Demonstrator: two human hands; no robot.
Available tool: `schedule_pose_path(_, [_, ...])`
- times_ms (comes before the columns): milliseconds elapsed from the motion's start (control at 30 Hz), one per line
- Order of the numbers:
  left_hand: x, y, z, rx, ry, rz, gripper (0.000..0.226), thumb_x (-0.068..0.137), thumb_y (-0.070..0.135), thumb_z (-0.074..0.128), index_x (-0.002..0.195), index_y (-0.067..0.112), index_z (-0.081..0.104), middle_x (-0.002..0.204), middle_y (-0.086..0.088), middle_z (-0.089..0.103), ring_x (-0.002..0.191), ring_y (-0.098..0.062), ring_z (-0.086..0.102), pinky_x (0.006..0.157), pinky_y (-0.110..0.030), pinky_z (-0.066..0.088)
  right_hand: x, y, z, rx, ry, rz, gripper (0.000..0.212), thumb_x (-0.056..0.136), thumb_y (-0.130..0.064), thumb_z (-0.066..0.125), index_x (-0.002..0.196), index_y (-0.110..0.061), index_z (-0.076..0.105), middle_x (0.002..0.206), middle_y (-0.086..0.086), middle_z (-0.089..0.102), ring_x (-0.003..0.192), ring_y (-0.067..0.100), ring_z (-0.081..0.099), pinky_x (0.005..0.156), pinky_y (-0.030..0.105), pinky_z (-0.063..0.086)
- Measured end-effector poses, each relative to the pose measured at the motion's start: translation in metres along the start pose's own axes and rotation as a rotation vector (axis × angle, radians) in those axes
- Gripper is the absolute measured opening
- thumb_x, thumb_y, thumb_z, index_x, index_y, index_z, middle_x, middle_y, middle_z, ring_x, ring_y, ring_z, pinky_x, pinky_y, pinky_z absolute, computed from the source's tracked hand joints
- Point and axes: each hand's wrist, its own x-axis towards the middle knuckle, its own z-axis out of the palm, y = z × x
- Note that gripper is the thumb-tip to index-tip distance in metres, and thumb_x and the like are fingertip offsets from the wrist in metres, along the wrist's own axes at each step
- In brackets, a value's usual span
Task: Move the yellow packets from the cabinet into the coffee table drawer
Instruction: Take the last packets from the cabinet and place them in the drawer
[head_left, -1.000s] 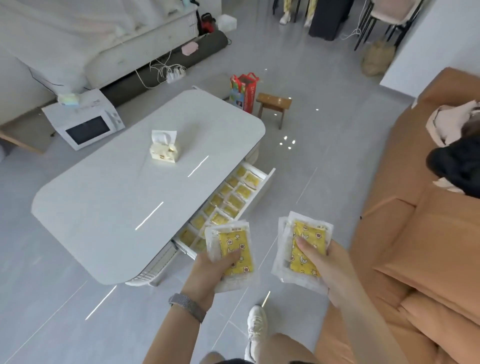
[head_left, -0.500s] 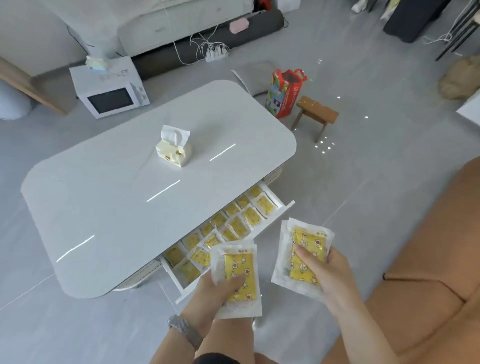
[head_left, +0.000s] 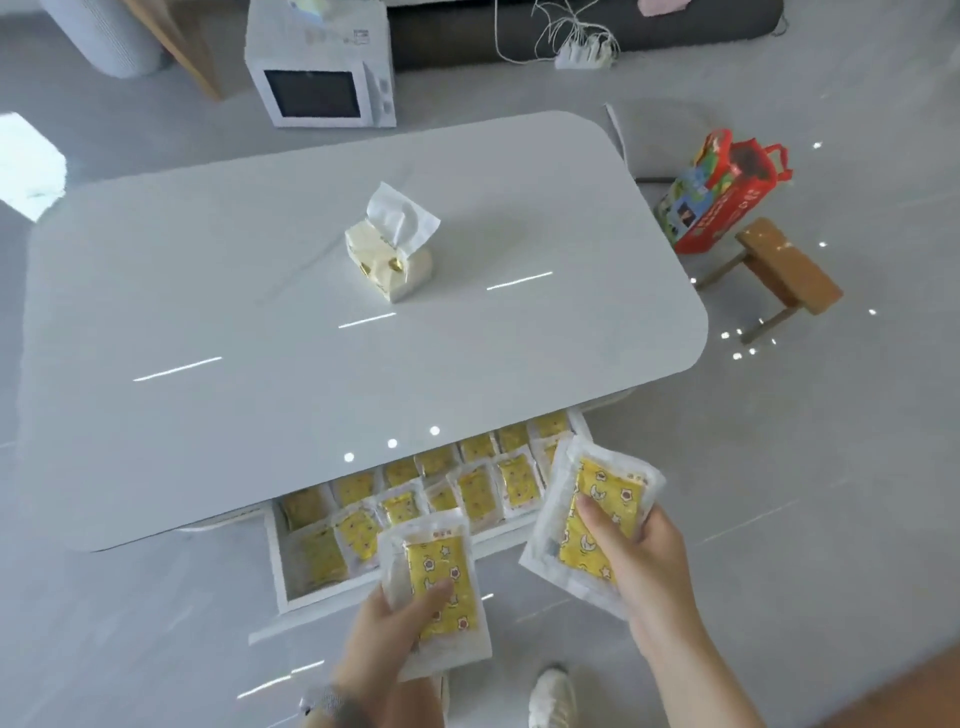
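Head view: drawer open under the surface, nearly full of packets. Left hand grasps a packet over the drawer's front edge; right hand grasps another stack at its right end. Suggest lowering flat into the drawer's bare near-left corner.

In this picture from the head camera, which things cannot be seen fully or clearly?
- Drawer: its back part is hidden under the table top.
- Packets in the drawer: blurred; their count and print cannot be read.
- Packet in the left hand: whether one or a stack, unclear.
- Packet in the right hand: the same.
- Left hand: wrist cut by the bottom edge.
- Cabinet: out of view.
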Motion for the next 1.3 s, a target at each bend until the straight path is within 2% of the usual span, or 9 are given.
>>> schedule_pose_path(133, [0.084, -0.042, 0.012, -0.076, 0.109, 0.042, 0.029, 0.073, 0.019, 0.082, 0.098, 0.008, 0.071, 0.089, -0.015, 0.076, 0.092, -0.037, 0.070, 0.089, -0.052, 0.053, 0.083, 0.061, 0.011, -0.082, -0.096, -0.053, 0.018, 0.080, -0.020, 0.078, 0.095, -0.015, 0.069, 0.084, -0.004, 0.076, 0.078, 0.010, 0.073, 0.060, 0.018, 0.054])
schedule_pose_path(233, [0.140, -0.069, 0.012, -0.027, 0.148, 0.121, 0.023, 0.080, 0.019, 0.077, 0.097, 0.003, 0.071, 0.085, -0.011, 0.076, 0.084, -0.034, 0.070, 0.077, -0.043, 0.053, 0.142, 0.118, 0.025, -0.150, -0.172, -0.067, 0.018, 0.079, -0.025, 0.078, 0.093, -0.017, 0.070, 0.085, -0.003, 0.076, 0.083, 0.015, 0.073, 0.068, 0.024, 0.057])
schedule_pose_path(367, [0.206, -0.084, -0.013, 0.078, 0.212, 0.215, 0.074, 0.051, 0.050, 0.075, 0.098, -0.008, 0.067, 0.079, -0.013, 0.066, 0.070, -0.022, 0.056, 0.064, -0.033, 0.041, 0.209, 0.185, 0.051, -0.304, -0.252, -0.109, 0.025, 0.078, -0.033, 0.080, 0.095, -0.018, 0.069, 0.088, -0.005, 0.076, 0.088, 0.015, 0.071, 0.083, 0.038, 0.058])
schedule_pose_path(467, [0.235, -0.089, -0.030, 0.106, 0.231, 0.246, 0.064, 0.055, 0.045, 0.078, 0.099, 0.000, 0.069, 0.096, -0.025, 0.071, 0.076, -0.024, 0.061, 0.070, -0.041, 0.050, 0.238, 0.222, 0.067, -0.445, -0.296, -0.177, 0.045, 0.070, -0.052, 0.079, 0.096, -0.016, 0.066, 0.092, 0.001, 0.074, 0.087, 0.018, 0.070, 0.085, 0.047, 0.056])
schedule_pose_path(600, [0.246, -0.079, -0.038, 0.191, 0.139, 0.430, 0.031, 0.076, 0.026, 0.075, 0.098, 0.005, 0.071, 0.087, -0.011, 0.075, 0.075, -0.018, 0.069, 0.067, -0.027, 0.051, 0.248, 0.241, 0.075, -0.661, -0.321, -0.294, 0.053, 0.074, -0.059, 0.073, 0.089, -0.012, 0.053, 0.077, 0.001, 0.056, 0.067, 0.015, 0.054, 0.060, 0.029, 0.045])
schedule_pose_path(800, [0.254, -0.082, -0.026, 0.138, 0.131, 0.498, 0.021, 0.089, 0.016, 0.066, 0.106, 0.005, 0.070, 0.102, -0.014, 0.074, 0.101, -0.036, 0.067, 0.093, -0.047, 0.052, 0.246, 0.247, 0.070, -0.488, -0.435, -0.354, 0.074, 0.060, -0.079, 0.069, 0.104, -0.020, 0.063, 0.104, 0.004, 0.071, 0.098, 0.019, 0.067, 0.093, 0.047, 0.052])
schedule_pose_path(967, [0.278, -0.087, 0.009, 0.264, 0.121, 0.491, 0.029, 0.086, 0.029, 0.070, 0.109, 0.014, 0.062, 0.096, -0.001, 0.073, 0.086, -0.018, 0.069, 0.078, -0.031, 0.057, 0.234, 0.233, 0.067, -0.115, -0.458, -0.268, 0.041, 0.074, -0.048, 0.064, 0.106, -0.022, 0.068, 0.097, -0.006, 0.076, 0.094, 0.009, 0.070, 0.084, 0.028, 0.050])
schedule_pose_path(1200, [0.296, -0.093, 0.048, 0.257, 0.018, 0.520, 0.027, 0.085, 0.020, 0.057, 0.102, -0.001, 0.060, 0.087, -0.014, 0.064, 0.075, -0.021, 0.058, 0.071, -0.036, 0.053, 0.238, 0.240, 0.068, -0.202, -0.576, -0.237, 0.061, 0.070, -0.054, 0.069, 0.125, -0.031, 0.058, 0.115, -0.013, 0.071, 0.111, 0.009, 0.064, 0.105, 0.041, 0.045])
schedule_pose_path(1300, [0.297, -0.093, 0.054, 0.119, -0.063, 0.464, 0.068, 0.077, 0.058, 0.044, 0.117, 0.007, 0.062, 0.102, -0.007, 0.067, 0.093, -0.023, 0.064, 0.092, -0.039, 0.051, 0.243, 0.243, 0.070, -0.209, -0.592, -0.281, 0.057, 0.076, -0.053, 0.066, 0.128, -0.035, 0.052, 0.115, -0.016, 0.070, 0.110, 0.006, 0.065, 0.106, 0.040, 0.044])
